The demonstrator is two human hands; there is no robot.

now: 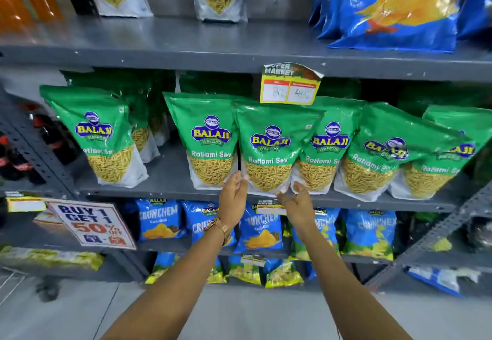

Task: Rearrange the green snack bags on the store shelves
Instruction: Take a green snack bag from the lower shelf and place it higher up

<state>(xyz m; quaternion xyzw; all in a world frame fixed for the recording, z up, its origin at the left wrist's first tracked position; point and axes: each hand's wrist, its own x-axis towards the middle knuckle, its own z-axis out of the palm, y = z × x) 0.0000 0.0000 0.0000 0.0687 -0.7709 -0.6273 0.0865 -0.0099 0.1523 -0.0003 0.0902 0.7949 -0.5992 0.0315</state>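
Note:
Several green Balaji Ratlami Sev bags stand in a row on the grey middle shelf (170, 180). The centre bag (269, 150) stands upright at the front, overlapping the bag on its left (205, 137) and the bag on its right (327, 150). My left hand (234, 196) is at the centre bag's lower left corner, fingers relaxed, fingertips touching or just short of it. My right hand (292, 201) is at its lower right corner, palm up, fingers loosely spread. Neither hand grips the bag. Two more green bags (378, 153) lean to the right of these. A lone green bag (98, 137) stands at the left.
A price tag (290, 84) hangs from the upper shelf's edge above the centre bag. Blue chip bags (394, 7) sit on the upper shelf, and blue Crunchem bags (258, 228) fill the shelf below. A "Buy 1 Get 1" sign (93, 225) hangs lower left. Dark bottles (16, 158) stand far left.

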